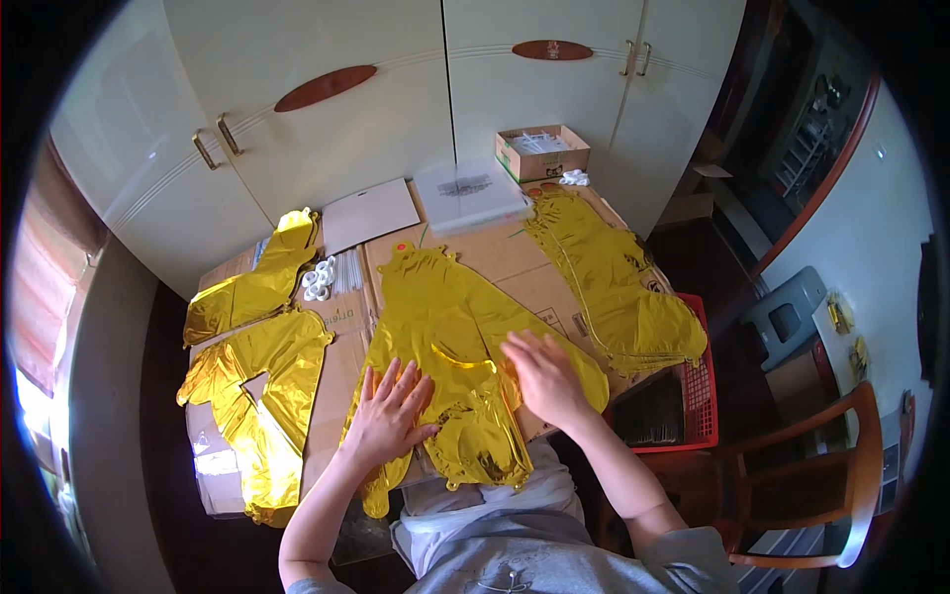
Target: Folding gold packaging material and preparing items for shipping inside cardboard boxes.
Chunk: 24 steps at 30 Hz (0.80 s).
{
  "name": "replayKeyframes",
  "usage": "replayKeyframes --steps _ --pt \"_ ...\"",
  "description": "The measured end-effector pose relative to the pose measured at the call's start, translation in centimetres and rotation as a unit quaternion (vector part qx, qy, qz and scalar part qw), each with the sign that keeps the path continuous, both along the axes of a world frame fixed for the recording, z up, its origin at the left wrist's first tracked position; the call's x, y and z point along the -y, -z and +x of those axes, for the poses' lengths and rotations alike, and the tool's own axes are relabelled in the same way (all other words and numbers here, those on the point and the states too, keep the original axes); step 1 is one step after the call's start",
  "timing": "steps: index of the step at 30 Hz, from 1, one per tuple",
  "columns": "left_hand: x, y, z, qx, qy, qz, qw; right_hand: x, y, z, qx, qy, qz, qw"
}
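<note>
A flat, uninflated gold foil balloon (426,307) lies spread on the cardboard-covered table in front of me, its lower part at the table's near edge. My left hand (391,416) rests palm down on its left side, fingers spread. On the right side, my right hand (544,381) is over the same foil with its fingers stretched out and nothing visibly held. Between the hands the foil is creased and folded. More flat gold foil balloons lie at the left, one nearer (287,366) and one farther (262,277), and another stack (614,282) at the right.
White ribbon rolls (319,280) and thin white sticks (346,270) lie beyond the left balloons. At the back are a pale board (371,214), a clear plastic packet (470,196) and a cardboard box (556,163) of white sticks. A red basket (705,386) and wooden chair (861,475) stand right.
</note>
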State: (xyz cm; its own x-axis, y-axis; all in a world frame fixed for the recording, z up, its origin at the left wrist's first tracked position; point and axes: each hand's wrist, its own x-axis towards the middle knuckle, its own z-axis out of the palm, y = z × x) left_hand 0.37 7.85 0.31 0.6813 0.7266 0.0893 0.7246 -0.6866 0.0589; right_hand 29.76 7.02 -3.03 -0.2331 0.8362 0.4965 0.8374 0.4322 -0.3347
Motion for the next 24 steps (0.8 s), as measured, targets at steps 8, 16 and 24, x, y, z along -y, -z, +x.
replayKeyframes --steps 8,16,24 --pt "-1.8 -1.9 3.7 0.015 0.075 0.003 0.997 9.2 -0.7 8.2 -0.010 0.278 -0.035 0.960" --pt "-3.4 -1.1 5.4 0.021 0.082 -0.019 0.996 11.4 4.2 6.7 -0.586 0.176 -0.109 0.784" --pt "-3.3 -1.6 4.9 0.135 0.029 -0.051 0.989 9.0 0.6 1.7 -0.383 0.045 0.004 0.922"
